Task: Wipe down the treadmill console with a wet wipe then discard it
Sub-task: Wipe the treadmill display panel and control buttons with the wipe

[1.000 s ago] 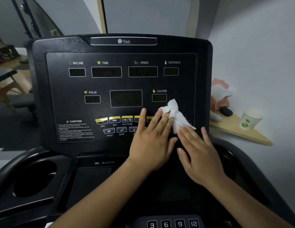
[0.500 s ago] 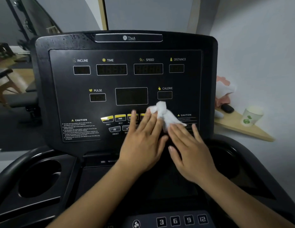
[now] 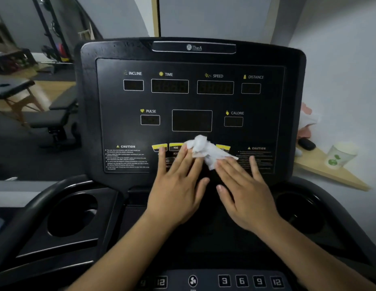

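wipe [image 3: 206,151] | slid left from under CALORIE label [image 3: 235,113] to under centre display [image 3: 191,120] | left hand [image 3: 178,185], right hand [image 3: 245,192] followed

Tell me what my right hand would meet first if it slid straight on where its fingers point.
The wet wipe: fingertips of the right hand seem to touch its lower edge.

Paper cup [image 3: 340,156] on wooden shelf [image 3: 321,173]

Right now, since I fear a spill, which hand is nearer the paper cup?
Right. The right hand presses the wipe on the console, left of the paper cup; the left hand sits farther left.
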Tool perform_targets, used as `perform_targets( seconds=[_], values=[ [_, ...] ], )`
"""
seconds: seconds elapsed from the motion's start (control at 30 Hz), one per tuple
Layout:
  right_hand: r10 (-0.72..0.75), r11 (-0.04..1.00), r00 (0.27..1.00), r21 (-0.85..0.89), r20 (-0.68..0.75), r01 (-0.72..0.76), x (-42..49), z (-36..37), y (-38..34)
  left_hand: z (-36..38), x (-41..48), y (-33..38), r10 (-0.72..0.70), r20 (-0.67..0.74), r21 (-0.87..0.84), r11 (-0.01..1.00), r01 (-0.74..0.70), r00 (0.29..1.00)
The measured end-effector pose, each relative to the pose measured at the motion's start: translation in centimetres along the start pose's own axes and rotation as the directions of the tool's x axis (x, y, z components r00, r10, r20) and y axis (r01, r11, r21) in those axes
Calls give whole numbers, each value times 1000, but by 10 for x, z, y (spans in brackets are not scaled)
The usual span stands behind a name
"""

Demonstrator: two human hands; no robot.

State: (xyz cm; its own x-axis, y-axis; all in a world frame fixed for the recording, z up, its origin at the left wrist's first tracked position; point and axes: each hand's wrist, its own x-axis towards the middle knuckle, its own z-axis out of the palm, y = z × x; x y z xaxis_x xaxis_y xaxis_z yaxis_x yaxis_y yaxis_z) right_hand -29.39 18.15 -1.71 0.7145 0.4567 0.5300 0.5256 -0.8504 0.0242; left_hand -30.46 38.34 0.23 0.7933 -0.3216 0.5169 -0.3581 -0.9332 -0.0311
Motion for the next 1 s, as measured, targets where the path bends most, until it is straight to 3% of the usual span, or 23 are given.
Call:
perform_targets(
  seconds=[0.13, 0.3, 0.4, 0.5, 0.6, 0.73, 0.9, 1.0],
  values=[
    [8, 1000, 997, 9, -72, -7, 39, -11, 6, 7, -24, 4, 8, 32, -8, 1000, -8, 999],
    [86, 995, 992, 56, -90, -81, 63, -4, -25, -17, 20, -24, -82, -78, -5, 997, 82, 994],
    [-24, 1000, 999, 10, -27, 24, 37, 9, -37, -19, 16, -39, -92, -69, 30, 995, 95, 993],
    [-99, 995, 993, -21, -69, 98, 31, 8, -24, -8, -14, -30, -89, -32, 44, 995, 91, 995],
    [-94, 994, 988, -59, -122, 88, 59, -1, -18, 0, -33, -23, -81, -17, 48, 995, 82, 997],
    [0, 1000, 992, 18, -130, 2, 86, 3, -50, -10, -16, -43, -121, -98, 84, 988, 129, 988],
    [-176, 984, 984, -38, -23, 175, 52, 18, -69, -18, -18, -69, -188, -112, 70, 978, 196, 976],
    [-186, 981, 981, -70, -62, 182, 70, 10, -57, -10, -46, -63, -170, -81, 54, 983, 174, 982]
  ],
)
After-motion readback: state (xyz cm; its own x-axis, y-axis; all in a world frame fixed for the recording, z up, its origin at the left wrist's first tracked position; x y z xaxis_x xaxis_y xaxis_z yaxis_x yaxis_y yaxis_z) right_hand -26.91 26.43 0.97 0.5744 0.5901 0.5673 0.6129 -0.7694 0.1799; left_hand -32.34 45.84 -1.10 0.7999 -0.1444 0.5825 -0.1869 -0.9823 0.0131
